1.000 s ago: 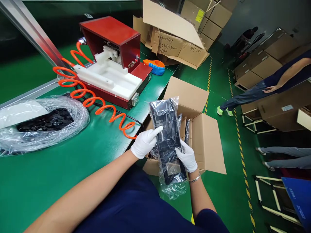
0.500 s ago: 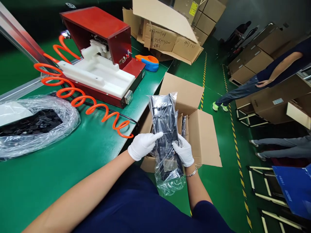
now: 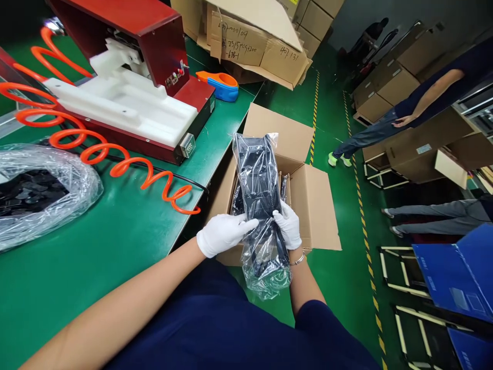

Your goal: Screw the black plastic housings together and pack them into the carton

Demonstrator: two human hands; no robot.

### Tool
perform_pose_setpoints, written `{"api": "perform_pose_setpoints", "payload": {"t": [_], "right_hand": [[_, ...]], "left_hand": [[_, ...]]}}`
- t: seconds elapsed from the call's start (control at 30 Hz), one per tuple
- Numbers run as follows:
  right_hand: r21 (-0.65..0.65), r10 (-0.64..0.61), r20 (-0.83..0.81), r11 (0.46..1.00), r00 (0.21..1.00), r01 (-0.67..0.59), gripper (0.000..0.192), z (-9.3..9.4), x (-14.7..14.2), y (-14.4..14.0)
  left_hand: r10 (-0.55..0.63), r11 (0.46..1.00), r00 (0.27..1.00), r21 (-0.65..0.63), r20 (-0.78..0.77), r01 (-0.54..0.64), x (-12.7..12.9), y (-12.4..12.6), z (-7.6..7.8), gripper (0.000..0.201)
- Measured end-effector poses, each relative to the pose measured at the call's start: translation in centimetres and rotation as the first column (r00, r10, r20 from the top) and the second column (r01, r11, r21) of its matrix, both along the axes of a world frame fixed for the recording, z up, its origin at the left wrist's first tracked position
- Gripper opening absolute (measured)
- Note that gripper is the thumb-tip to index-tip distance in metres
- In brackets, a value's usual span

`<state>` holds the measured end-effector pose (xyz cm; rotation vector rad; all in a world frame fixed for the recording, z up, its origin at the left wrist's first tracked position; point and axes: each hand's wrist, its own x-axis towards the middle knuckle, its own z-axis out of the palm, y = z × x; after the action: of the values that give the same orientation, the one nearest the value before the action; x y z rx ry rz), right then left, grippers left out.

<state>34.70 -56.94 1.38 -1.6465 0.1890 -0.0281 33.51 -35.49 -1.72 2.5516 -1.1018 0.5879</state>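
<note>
both gloved hands, left hand [image 3: 220,235] and right hand [image 3: 288,226], are closed on a bagged black part [image 3: 261,195], held upright over the open carton [image 3: 319,205] beside the bench [image 3: 115,241]. looks like the unbagging step; next needs the bag's loose end freed. red fixture [image 3: 154,56] sits further back.

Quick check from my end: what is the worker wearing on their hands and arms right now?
Both the left hand and the right hand wear plain white fabric gloves ending at the wrist. The forearms are bare. A thin silver bracelet circles the right wrist, and a dark navy short sleeve shows at the right upper arm.
</note>
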Motion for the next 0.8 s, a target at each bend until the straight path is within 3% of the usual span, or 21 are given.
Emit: {"api": "perform_pose_setpoints", "payload": {"t": [0.2, 0.4, 0.53, 0.63, 0.7, 0.8], "right_hand": [[-0.016, -0.068, 0.071, 0.997, 0.995, 0.069, 0.071, 0.0, 0.2, -0.1], [-0.049, -0.098, 0.174, 0.993, 0.980, 0.108, 0.071, 0.1, 0.2, -0.1], [-0.037, -0.085, 0.163, 0.995, 0.983, 0.092, 0.071, -0.1, 0.0, 0.0], [-0.116, -0.056, 0.112, 0.991, 0.992, 0.069, 0.072, -0.4, 0.4, -1.0], [-0.325, 0.006, 0.049, 0.946, 0.999, 0.010, 0.069, -0.6, 1.3, -2.7], [-0.672, -0.004, -0.085, 0.738, 0.996, -0.054, 0.062, -1.4, 3.4, -6.3]], "left_hand": [[-0.124, 0.984, 0.992, 0.128, -0.028, 0.127, -0.5, -0.4, 0.9, 0.031], [-0.114, 0.993, 0.991, 0.025, 0.069, 0.113, -0.8, -0.8, 0.1, 0.021], [-0.118, 0.993, 0.990, 0.013, 0.072, 0.118, -0.8, -0.7, 0.2, 0.020], [-0.144, 0.989, 0.988, -0.011, 0.059, 0.144, -0.8, -0.6, 0.4, 0.027], [-0.156, 0.987, 0.987, -0.031, 0.042, 0.158, -0.8, -0.5, 0.5, 0.035], [-0.119, 0.993, 0.993, -0.011, -0.024, 0.119, -0.7, -0.3, 0.1, 0.040]]}}
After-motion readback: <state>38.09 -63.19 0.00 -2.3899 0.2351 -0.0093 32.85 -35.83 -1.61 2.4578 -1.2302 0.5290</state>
